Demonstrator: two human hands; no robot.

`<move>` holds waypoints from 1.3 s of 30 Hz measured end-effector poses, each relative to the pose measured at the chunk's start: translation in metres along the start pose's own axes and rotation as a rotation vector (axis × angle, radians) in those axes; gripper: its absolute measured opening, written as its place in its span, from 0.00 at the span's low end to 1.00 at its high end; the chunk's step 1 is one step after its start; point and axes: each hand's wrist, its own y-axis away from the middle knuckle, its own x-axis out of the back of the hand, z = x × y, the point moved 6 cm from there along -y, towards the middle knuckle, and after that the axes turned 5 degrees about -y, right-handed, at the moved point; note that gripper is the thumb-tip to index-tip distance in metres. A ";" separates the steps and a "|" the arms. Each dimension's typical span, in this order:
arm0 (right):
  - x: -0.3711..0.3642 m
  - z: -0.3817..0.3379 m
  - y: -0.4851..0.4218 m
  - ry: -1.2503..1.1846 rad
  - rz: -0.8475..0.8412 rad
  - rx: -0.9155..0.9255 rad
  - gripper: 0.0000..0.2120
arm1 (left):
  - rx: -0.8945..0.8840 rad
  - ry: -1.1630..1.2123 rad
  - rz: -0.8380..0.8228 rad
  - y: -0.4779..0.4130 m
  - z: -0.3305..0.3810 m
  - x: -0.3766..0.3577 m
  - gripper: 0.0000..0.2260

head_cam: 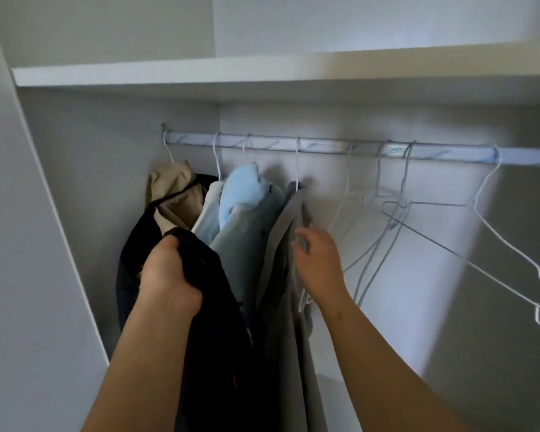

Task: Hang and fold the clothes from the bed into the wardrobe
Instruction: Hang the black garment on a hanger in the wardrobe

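Head view: left hand [166, 272] grips dark garment [212, 294]; right hand [318, 260], fingers relaxed, touches grey garment [289, 232].

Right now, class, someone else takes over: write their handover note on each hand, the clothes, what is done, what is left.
Left hand grips a dark garment below the rail.
Right hand open, beside the grey garment, near the empty hangers.
Done: beige garment, blue garment and the grey one hang at the rail's left end.
Left: probably hang the dark garment on a hanger; bed not in view.
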 end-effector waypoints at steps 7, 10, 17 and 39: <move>0.001 0.052 -0.004 0.158 -0.184 -0.141 0.12 | 0.036 0.061 0.039 -0.006 -0.013 -0.020 0.09; 0.014 0.061 -0.001 -0.004 -0.115 -0.256 0.12 | 0.032 0.051 0.018 -0.006 -0.018 -0.033 0.18; 0.043 0.069 0.003 -0.226 0.335 -0.330 0.15 | 0.031 -0.006 0.061 -0.013 -0.019 -0.042 0.08; 0.029 0.039 0.013 -0.297 0.302 -0.406 0.05 | 0.136 -0.076 -0.028 -0.036 -0.014 -0.018 0.10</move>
